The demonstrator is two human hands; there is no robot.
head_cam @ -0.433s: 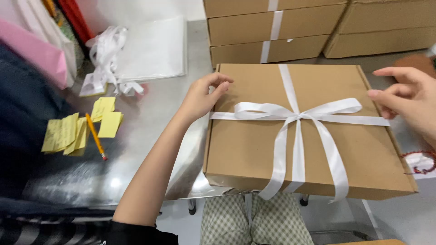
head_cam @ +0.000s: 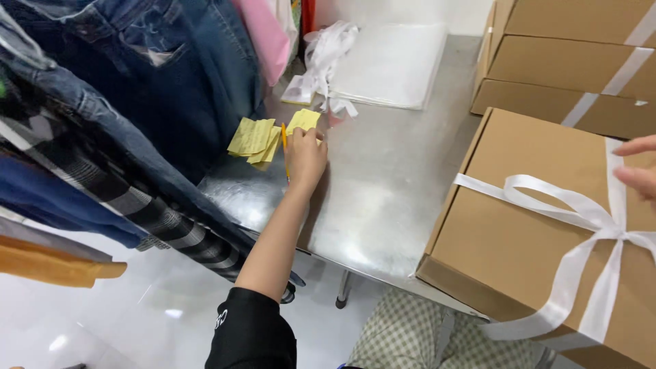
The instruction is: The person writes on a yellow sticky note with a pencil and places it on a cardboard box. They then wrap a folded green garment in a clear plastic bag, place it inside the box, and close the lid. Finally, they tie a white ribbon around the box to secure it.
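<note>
My left hand (head_cam: 305, 158) reaches across the metal table (head_cam: 389, 184) and rests on an orange pencil (head_cam: 284, 147) beside a loose pile of yellow sticky notes (head_cam: 256, 137). Whether the fingers have closed around the pencil cannot be told. A brown cardboard box (head_cam: 540, 232) tied with a white ribbon bow (head_cam: 581, 219) sits at the right, overhanging the table's near edge. Only the fingertips of my right hand (head_cam: 639, 167) show at the right border, touching the ribbon on the box lid.
Stacked cardboard boxes (head_cam: 567, 61) with white tape stand at the back right. A white plastic bag (head_cam: 393, 65) and loose white ribbon (head_cam: 328, 51) lie at the back. Hanging jeans and other clothes (head_cam: 137, 102) crowd the table's left side.
My left hand left the box's edge and moved left to the pencil and sticky notes. The view swung left, so the box now sits at the right.
</note>
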